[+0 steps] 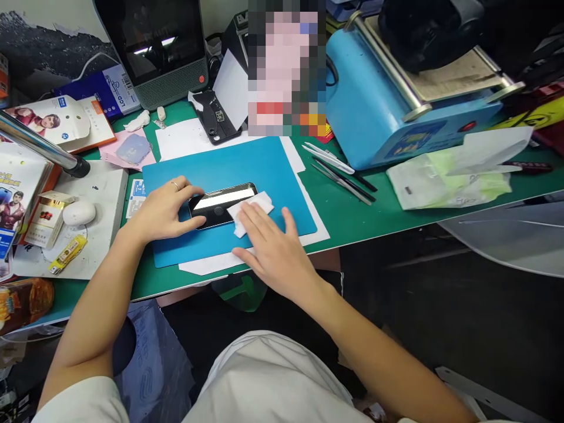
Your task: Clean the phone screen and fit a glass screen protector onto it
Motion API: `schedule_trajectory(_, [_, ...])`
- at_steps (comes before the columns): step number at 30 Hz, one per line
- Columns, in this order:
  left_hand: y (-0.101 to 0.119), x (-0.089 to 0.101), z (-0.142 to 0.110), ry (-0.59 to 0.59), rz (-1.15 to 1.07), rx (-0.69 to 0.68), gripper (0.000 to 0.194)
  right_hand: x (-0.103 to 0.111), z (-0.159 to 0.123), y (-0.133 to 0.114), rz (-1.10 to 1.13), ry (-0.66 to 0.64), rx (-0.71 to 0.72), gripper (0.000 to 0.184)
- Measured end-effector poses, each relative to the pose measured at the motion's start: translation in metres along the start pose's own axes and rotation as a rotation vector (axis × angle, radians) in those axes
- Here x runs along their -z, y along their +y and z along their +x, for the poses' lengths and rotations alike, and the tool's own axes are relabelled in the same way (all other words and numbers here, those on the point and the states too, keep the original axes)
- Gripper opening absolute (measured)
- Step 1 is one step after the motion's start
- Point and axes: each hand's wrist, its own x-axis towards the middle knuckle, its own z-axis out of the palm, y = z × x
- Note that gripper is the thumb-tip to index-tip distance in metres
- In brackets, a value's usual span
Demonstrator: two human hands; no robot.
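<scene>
A smartphone (215, 207) with a dark, shiny face lies on the blue mat (268, 161), and a bright light reflects along it. My left hand (165, 211) steadies its left end, thumb on the near edge and fingers at the far edge. A folded white tissue (264, 201) covers the phone's right end. Over that tissue, my right hand (275, 247) presses with its fingers together and its thumb out to the side. The part of the phone beneath the tissue is hidden.
Tweezers (341, 179) and a white pen-like tool lie right of the mat. Beyond stand a blue machine (374, 111) and a tissue pack (440, 182). Behind the mat is a black phone part (215, 120). A cigarette box (46, 220) and yellow cutter (68, 254) lie left.
</scene>
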Motion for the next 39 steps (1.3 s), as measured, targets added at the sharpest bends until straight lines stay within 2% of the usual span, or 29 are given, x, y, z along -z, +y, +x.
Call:
schedule_trajectory(3, [0.0, 0.001, -0.001, -0.014, -0.014, -0.002, 0.081, 0.003, -0.009, 0.011, 0.005, 0.008, -0.018, 0.07])
schedule_trajectory(8, [0.002, 0.002, -0.002, -0.031, -0.011, -0.008, 0.087, 0.005, -0.009, 0.014, 0.02, 0.034, -0.045, 0.066])
schedule_trajectory(14, [0.002, 0.001, -0.001, -0.033, -0.012, -0.009, 0.084, 0.006, 0.005, 0.015, 0.019, 0.07, -0.092, 0.063])
schedule_trajectory(29, [0.001, 0.001, 0.001, -0.034, -0.024, 0.021, 0.083, 0.015, -0.002, 0.018, 0.02, 0.047, -0.07, 0.061])
schedule_trajectory(39, [-0.002, 0.0, 0.001, -0.015, -0.013, -0.008, 0.085, 0.017, 0.03, 0.022, 0.016, 0.0, -0.109, 0.067])
